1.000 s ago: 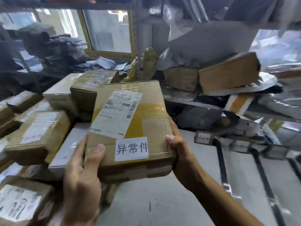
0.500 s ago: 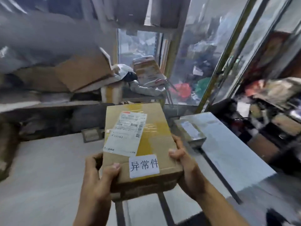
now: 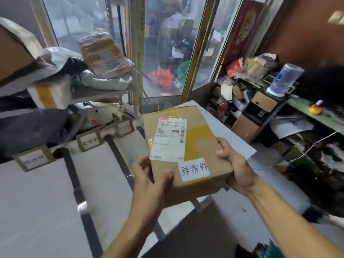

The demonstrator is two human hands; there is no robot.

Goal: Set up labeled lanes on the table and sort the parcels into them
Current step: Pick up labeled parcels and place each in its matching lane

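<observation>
- A cluttered parcel room: a white table (image 3: 37, 202) divided by dark tape strips (image 3: 119, 161) into lanes, glass doors with yellow frames behind it.
- A brown cardboard parcel (image 3: 201, 146) is held up above the table's right end, over the lane nearest the far right edge; whether it touches the surface I cannot tell.
- On its top sit a white shipping label (image 3: 168, 140) with barcodes and, nearer the person, a white sticker (image 3: 193, 169) printed 异常件; yellow tape crosses the lid.
- The left hand (image 3: 149, 179) grips the near left corner, thumb lying on top, fingers curled round the side.
- The right hand (image 3: 236, 164) grips the right edge, thumb on top, fingers underneath (hidden).
- At the lanes' far end stand three small card signs (image 3: 89, 142) with handwriting, too blurred to read fully.
- Behind them a metal shelf (image 3: 96, 94) holds wrapped parcels and mailer bags.
- To the right, a red fire extinguisher (image 3: 221, 108) stands on the floor beside a crowded desk.
</observation>
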